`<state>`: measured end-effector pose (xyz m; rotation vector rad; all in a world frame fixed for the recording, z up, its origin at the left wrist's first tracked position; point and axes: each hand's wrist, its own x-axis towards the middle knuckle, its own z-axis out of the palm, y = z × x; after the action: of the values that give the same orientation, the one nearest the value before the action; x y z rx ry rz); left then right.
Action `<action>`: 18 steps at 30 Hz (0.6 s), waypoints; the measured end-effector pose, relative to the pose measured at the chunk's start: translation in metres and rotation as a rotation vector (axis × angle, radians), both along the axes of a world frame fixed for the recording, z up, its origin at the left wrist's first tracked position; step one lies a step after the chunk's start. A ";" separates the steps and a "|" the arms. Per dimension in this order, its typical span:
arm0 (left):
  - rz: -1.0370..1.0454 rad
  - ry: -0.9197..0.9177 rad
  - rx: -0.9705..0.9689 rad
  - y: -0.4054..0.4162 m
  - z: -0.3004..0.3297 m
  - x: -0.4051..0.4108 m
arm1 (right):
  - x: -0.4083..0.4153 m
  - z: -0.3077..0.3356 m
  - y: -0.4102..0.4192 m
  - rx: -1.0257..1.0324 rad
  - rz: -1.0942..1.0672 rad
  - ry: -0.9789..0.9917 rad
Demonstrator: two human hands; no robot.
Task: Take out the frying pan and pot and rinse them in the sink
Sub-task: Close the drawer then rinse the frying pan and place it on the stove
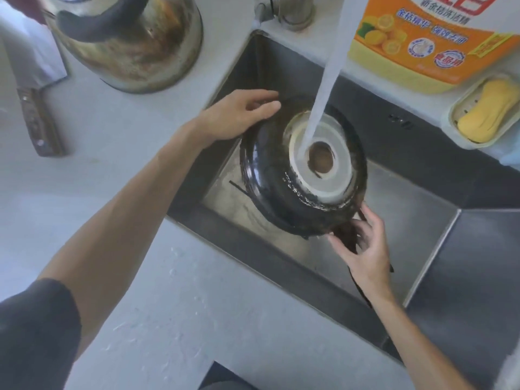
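A black frying pan is held upside down over the steel sink, its pale round base facing up. A stream of tap water lands on that base. My left hand grips the pan's far left rim, fingers curled over the edge. My right hand holds the dark handle where it joins the pan at the near right. A worn metal pot with a dark handle stands on the counter at the upper left.
The faucet base sits behind the sink. An orange dish-soap bottle and a soap dish with a yellow bar stand at the right. A cleaver with a wooden handle lies on the grey counter at the left.
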<state>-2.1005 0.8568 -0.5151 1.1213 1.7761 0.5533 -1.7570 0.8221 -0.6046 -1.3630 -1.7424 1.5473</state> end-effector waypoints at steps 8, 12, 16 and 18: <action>-0.126 -0.224 -0.121 -0.066 -0.021 -0.009 | 0.026 0.033 0.075 0.585 0.323 -0.254; -0.176 -0.249 -0.261 -0.089 -0.039 -0.001 | 0.020 0.063 0.123 0.526 0.601 -0.358; -0.055 -0.246 -0.185 -0.100 -0.026 0.005 | 0.012 0.063 0.142 0.194 0.655 -0.306; 0.114 -0.218 -0.070 -0.097 -0.013 0.004 | 0.008 0.050 0.135 0.020 0.621 -0.208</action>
<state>-2.0961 0.7598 -0.5284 0.8807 1.6631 0.6507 -1.7487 0.9575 -0.5542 -1.0492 -2.4682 1.7203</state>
